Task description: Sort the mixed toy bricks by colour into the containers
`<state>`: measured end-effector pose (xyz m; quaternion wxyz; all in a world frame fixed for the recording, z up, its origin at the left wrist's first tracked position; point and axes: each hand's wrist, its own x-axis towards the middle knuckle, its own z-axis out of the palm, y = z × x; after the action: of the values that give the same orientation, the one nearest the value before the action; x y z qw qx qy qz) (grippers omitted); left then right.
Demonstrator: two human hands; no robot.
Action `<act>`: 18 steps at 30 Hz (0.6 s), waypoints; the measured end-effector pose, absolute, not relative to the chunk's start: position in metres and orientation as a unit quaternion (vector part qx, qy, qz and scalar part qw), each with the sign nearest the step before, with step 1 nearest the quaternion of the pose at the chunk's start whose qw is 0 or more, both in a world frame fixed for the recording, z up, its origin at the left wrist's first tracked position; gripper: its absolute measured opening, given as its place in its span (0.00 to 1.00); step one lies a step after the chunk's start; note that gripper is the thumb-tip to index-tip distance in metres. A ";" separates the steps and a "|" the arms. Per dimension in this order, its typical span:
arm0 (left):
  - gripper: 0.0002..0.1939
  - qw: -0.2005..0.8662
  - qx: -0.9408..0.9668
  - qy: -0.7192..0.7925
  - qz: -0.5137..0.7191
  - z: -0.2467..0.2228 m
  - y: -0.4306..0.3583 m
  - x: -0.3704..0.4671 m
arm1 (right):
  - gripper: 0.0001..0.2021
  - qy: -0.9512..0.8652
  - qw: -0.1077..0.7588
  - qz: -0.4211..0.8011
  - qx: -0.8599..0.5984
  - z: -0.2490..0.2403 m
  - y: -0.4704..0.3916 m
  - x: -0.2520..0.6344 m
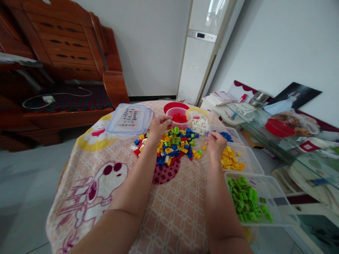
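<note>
A mixed heap of toy building bricks (174, 143) in several colours lies on the cloth-covered table. My left hand (160, 126) is over the heap's far left side, its bent fingers close to the rim of a round clear tub (182, 124) of red bricks (179, 118). What those closed fingers hold, if anything, is too small to tell. To the right of the heap, my right hand (217, 141) is closed in a pinch, beside the clear box of blue bricks (226, 136). Anything between its fingertips cannot be made out. White bricks (199, 126) sit between the tub and the blue ones.
Clear boxes of yellow bricks (231, 159) and green bricks (246, 199) line the table's right side. Stacked clear lids (127, 119) lie at the back left. A glass shelf (286, 148) with clutter stands to the right, a wooden bench (66, 53) at the left.
</note>
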<state>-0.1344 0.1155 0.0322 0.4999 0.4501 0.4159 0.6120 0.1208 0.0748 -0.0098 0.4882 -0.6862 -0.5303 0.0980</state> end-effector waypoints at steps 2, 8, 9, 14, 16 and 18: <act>0.10 0.496 0.452 0.415 0.614 0.032 0.116 -0.134 | 0.20 -0.537 0.461 0.164 -0.688 -0.007 0.073 0.112; 0.10 0.493 0.455 0.410 0.618 0.031 0.115 -0.134 | 0.12 -0.626 0.324 0.223 -0.673 0.003 0.061 0.083; 0.10 0.493 0.454 0.410 0.618 0.031 0.115 -0.134 | 0.12 -0.647 0.299 0.211 -0.669 0.004 0.060 0.080; 0.09 0.496 0.447 0.415 0.618 0.031 0.116 -0.135 | 0.14 -0.701 0.177 0.131 -0.678 0.008 0.055 0.074; 0.09 0.497 0.445 0.413 0.620 0.032 0.116 -0.135 | 0.13 -0.713 0.144 0.108 -0.678 0.009 0.055 0.073; 0.09 0.499 0.443 0.412 0.620 0.033 0.116 -0.135 | 0.11 -0.721 0.130 0.097 -0.673 0.009 0.055 0.073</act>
<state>-0.1355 0.1158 0.0327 0.4991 0.4432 0.4117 0.6204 0.0726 0.0553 0.0094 0.1298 -0.6733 -0.7214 0.0974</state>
